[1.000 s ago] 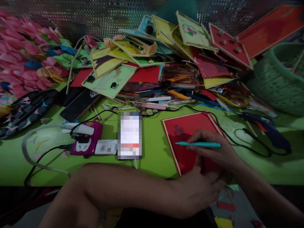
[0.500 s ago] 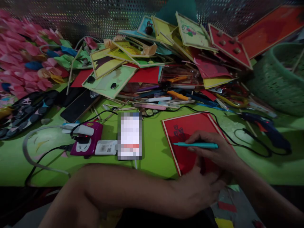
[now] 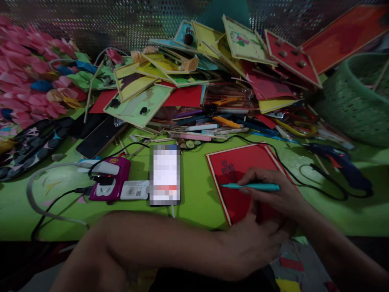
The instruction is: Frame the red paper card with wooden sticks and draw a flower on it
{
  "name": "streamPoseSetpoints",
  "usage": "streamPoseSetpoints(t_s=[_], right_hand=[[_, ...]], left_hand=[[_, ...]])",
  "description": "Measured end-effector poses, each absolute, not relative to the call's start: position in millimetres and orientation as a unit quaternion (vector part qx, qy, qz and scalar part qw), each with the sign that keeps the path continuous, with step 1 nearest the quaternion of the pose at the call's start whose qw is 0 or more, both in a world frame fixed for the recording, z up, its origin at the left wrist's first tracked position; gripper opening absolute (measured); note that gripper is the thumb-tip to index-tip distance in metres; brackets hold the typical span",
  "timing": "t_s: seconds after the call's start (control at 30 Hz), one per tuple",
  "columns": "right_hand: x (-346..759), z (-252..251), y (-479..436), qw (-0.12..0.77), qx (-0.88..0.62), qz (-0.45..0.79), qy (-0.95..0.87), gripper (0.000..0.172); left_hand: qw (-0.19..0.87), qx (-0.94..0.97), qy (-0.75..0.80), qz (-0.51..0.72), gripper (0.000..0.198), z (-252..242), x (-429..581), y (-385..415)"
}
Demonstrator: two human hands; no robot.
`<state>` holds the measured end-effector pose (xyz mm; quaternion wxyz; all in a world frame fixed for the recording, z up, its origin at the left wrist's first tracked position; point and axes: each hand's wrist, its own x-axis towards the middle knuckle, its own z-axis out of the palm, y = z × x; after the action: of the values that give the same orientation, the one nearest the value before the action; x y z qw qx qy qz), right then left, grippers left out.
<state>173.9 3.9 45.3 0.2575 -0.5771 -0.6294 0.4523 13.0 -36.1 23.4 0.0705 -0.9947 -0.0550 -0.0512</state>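
A red card (image 3: 223, 194) framed with thin wooden strips lies on the green table in front of me. Small dark line drawings, like flowers on stems, mark its upper left part. My right hand (image 3: 270, 188) pinches a turquoise pen (image 3: 261, 187), held almost level over the card with its tip pointing left, below the drawings. Whether the tip touches the card I cannot tell. My left hand (image 3: 255, 243) lies at the card's lower edge, below my right hand. Its thumb is on the card and its fingers curve round the near edge, partly hidden.
A phone (image 3: 164, 174) with a blurred screen lies left of the card, beside a purple power socket (image 3: 111, 180) with cables. A glue gun (image 3: 342, 166) and green basket (image 3: 358, 97) stand right. Behind are pens (image 3: 202, 127), framed cards (image 3: 139, 103) and pink paper flowers (image 3: 33, 69).
The whole view has shifted very slightly. Both hands, the pen and the card keep practically the same positions relative to each other.
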Motion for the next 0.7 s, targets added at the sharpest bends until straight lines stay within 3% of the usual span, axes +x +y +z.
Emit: streamPoseSetpoints(t_s=[0.7], right_hand=[[179.3,47.9,-5.5,0.271,-0.598,0.542,-0.524,0.027]], left_hand=[[0.057,-0.994,-0.064,-0.074,0.057,14.3,14.8,-40.0]])
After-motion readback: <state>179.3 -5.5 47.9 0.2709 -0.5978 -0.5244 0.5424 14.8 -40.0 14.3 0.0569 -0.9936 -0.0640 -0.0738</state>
